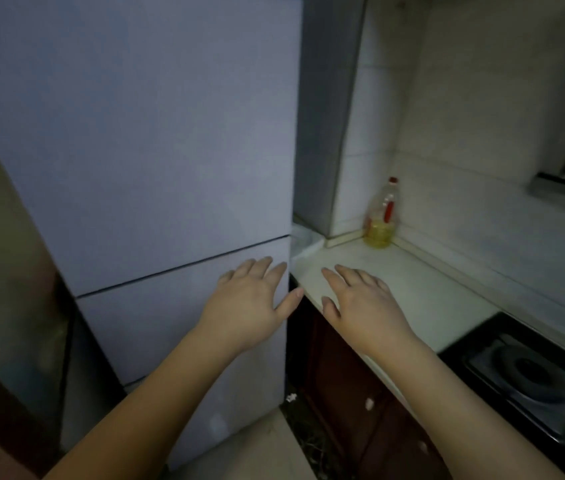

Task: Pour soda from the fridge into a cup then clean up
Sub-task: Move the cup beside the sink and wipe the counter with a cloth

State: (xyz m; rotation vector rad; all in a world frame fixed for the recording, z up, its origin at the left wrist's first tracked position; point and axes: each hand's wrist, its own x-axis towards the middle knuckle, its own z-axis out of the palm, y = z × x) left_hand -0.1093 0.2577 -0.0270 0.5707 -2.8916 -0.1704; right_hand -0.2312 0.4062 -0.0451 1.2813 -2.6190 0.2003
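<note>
A tall pale fridge (142,140) fills the left and middle of the view, both doors closed, with a dark seam between the upper and lower door. My left hand (253,299) is stretched out in front of the lower door near its right edge, fingers straight, holding nothing. My right hand (360,303) hovers, fingers spread, over the front edge of the white counter (412,282) beside the fridge, also empty. No soda or cup is in view.
A clear bottle of yellow oil (382,216) with a red cap stands in the counter's back corner against the tiled wall. A black gas stove (530,379) sits at the right. Dark brown cabinet doors (340,393) run under the counter.
</note>
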